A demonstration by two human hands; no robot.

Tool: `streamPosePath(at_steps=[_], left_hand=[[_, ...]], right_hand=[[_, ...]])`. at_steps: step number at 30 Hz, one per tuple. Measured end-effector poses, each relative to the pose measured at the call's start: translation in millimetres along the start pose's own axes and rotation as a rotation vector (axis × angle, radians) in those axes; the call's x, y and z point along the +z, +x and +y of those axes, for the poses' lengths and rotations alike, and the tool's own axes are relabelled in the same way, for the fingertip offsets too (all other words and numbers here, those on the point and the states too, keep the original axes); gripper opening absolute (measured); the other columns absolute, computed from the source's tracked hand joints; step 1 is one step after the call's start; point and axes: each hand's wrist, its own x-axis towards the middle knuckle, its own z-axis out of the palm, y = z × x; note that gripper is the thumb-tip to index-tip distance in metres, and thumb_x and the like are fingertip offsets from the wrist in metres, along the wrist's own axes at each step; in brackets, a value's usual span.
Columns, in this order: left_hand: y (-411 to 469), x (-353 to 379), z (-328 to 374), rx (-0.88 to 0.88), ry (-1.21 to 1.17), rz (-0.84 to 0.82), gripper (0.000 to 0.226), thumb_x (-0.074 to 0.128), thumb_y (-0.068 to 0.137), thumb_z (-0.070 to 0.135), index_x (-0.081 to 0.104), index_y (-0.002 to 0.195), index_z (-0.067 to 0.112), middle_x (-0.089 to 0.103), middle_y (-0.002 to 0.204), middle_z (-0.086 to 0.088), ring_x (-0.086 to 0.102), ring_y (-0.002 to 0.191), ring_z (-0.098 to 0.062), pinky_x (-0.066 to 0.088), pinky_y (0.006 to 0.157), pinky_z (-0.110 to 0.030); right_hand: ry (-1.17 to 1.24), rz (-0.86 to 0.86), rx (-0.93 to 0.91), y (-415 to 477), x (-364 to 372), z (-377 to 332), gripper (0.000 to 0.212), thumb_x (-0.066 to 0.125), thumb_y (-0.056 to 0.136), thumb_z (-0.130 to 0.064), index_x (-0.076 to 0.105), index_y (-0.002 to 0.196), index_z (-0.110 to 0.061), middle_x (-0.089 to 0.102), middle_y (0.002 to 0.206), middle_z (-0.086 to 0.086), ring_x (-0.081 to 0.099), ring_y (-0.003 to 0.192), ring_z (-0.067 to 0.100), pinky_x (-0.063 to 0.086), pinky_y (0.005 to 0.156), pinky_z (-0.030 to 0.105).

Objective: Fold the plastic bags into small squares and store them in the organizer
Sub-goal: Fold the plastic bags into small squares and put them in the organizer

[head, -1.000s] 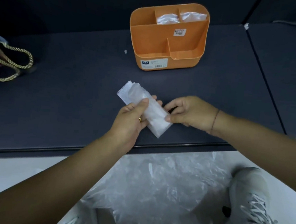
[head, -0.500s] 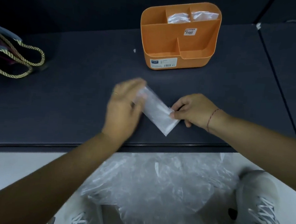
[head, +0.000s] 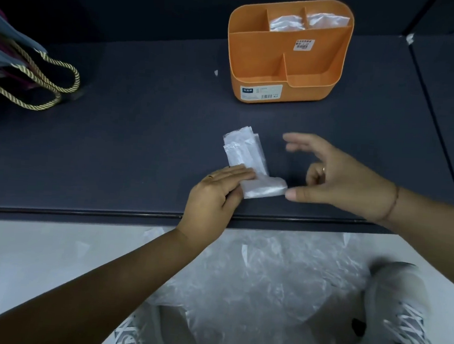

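Note:
A folded strip of clear plastic bag [head: 246, 153] lies on the dark table [head: 142, 139], its near end bent over to the right. My left hand [head: 216, 195] presses flat fingers on the strip's near end. My right hand [head: 335, 179] hovers just right of the fold, fingers spread and relaxed, thumb tip touching the fold's right edge. The orange organizer [head: 287, 68] stands at the back of the table. Two folded bags [head: 286, 23] sit in its rear compartments.
A paper bag with gold rope handles [head: 39, 78] lies at the table's left. Below the table's front edge, a pile of clear plastic bags [head: 266, 282] covers the floor beside my white shoe [head: 398, 318]. A seam [head: 433, 119] splits the table at the right.
The strip went from held between both hands to lying on the table. My left hand moved to its near end and presses it. My right hand let go and opened.

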Motion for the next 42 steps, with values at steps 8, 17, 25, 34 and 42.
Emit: streamPosePath(at_steps=[8,17,25,34,42], left_hand=[[-0.1,1.9,5.9,-0.123,-0.146,0.016,0.029,0.053,0.097,0.021,0.071,0.118,0.011,0.062,0.123,0.014,0.054,0.123,-0.001,0.037,0.109,-0.018],[10.5,-4.6,21.6,-0.305,-0.185,0.21,0.033,0.054,0.1,0.023,0.052,0.133,0.019,0.064,0.114,0.01,0.057,0.111,-0.006,0.044,0.097,-0.021],[12.6,-0.4,-15.8,0.109,0.644,-0.155,0.071,0.009,0.104,0.054,0.037,0.149,0.006,0.036,0.156,-0.008,0.026,0.147,-0.027,0.01,0.12,-0.044],[9.1,5.4,-7.0,0.02,0.538,-0.075,0.066,0.012,0.105,0.048,0.05,0.141,0.008,0.048,0.147,-0.008,0.039,0.139,-0.024,0.023,0.114,-0.041],[5.0,3.8,28.1,-0.152,0.127,0.025,0.052,0.031,0.098,0.059,0.062,0.122,0.026,0.052,0.126,0.013,0.046,0.117,-0.006,0.038,0.103,-0.034]], right_hand=[[-0.073,0.053,-0.217,28.8,25.5,18.3,0.014,0.072,0.084,-0.008,0.073,0.097,-0.013,0.067,0.071,-0.012,0.055,0.054,0.005,0.047,0.06,0.019],[0.026,0.169,0.099,62.3,27.7,1.2,0.02,0.068,0.089,-0.019,0.064,0.07,-0.014,0.049,0.036,-0.007,0.043,0.032,0.005,0.041,0.042,0.016],[-0.061,0.188,0.186,76.8,29.4,-13.4,0.024,0.066,0.09,-0.03,0.066,0.073,-0.013,0.059,0.061,0.005,0.042,0.029,0.003,0.038,0.04,0.015],[-0.222,0.232,0.047,62.8,46.3,-8.7,0.02,0.072,0.08,-0.025,0.058,0.066,-0.023,0.048,0.084,-0.013,0.05,0.069,0.001,0.035,0.06,0.01],[0.198,0.408,0.017,56.3,40.3,3.0,0.025,0.07,0.077,-0.001,0.052,0.073,-0.018,0.053,0.067,-0.003,0.048,0.061,0.006,0.042,0.061,0.019]])
